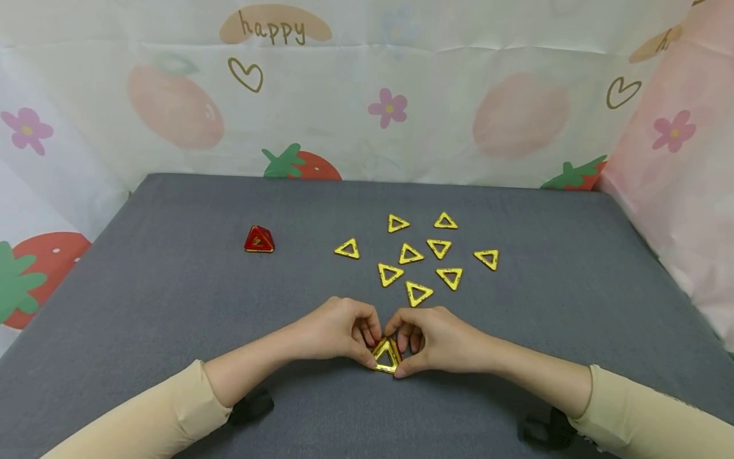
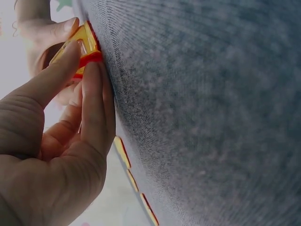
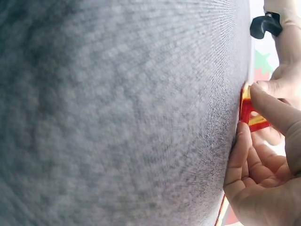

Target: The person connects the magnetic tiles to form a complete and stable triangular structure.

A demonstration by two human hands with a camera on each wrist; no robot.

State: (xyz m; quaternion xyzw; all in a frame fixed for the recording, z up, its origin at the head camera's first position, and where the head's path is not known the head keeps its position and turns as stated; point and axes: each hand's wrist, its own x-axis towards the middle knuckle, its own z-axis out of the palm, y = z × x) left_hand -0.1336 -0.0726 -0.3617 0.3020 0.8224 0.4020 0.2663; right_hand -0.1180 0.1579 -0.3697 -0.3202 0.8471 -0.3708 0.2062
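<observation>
Near the front of the table, a small yellow pyramid of triangular magnetic tiles (image 1: pixel 387 366) stands between the two hands. My left hand (image 1: pixel 338 331) pinches its left side with thumb and fingers. From the right, my right hand (image 1: pixel 441 338) grips the opposite side, thumb low at the front corner. Red edges show on the tiles (image 2: pixel 88 59) in the left wrist view and on the same piece (image 3: pixel 244 110) in the right wrist view. Fingers cover part of the pyramid, so its back faces are hidden.
Several loose yellow triangle tiles (image 1: pixel 418 301) lie flat beyond the hands, spread toward the right. A red pyramid (image 1: pixel 260 241) sits at the back left. The grey cloth-covered table (image 1: pixel 172 287) meets a printed curtain (image 1: pixel 436 146) behind.
</observation>
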